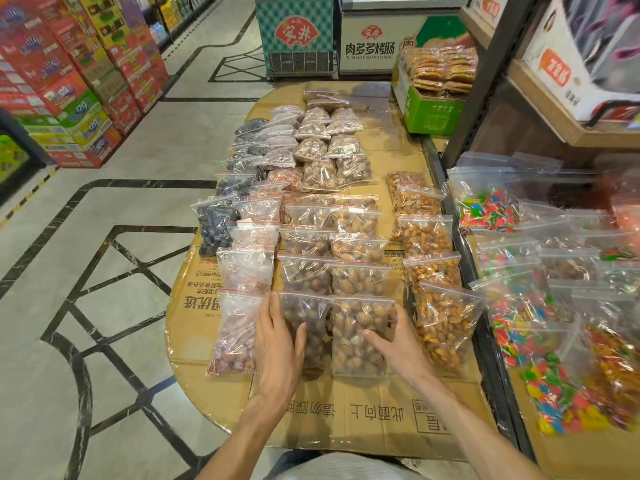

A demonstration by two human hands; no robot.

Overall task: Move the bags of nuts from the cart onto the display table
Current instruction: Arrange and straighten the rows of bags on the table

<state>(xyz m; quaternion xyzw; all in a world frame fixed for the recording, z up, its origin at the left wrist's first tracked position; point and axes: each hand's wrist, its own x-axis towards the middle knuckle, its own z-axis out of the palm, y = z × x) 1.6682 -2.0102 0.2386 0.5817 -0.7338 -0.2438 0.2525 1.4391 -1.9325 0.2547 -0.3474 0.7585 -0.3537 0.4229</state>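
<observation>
Rows of clear zip bags of nuts lie on the cardboard-covered display table (346, 420). At the near end, a bag of dark nuts (311, 317) and a bag of pale pecans (356, 337) lie side by side. My left hand (280, 344) rests with spread fingers on the left side of the dark bag. My right hand (398, 344) lies flat against the right side of the pecan bag. Neither hand closes around a bag. To the right is a bag of orange nuts (446, 323); to the left, a bag of reddish nuts (235, 334). No cart is in view.
A lower shelf at the right holds bags of coloured candy (547, 368). A green box of packed snacks (429, 109) stands at the table's far right. Freezers (298, 36) stand beyond the table. Stacked cartons (69, 81) line the left aisle across the tiled floor.
</observation>
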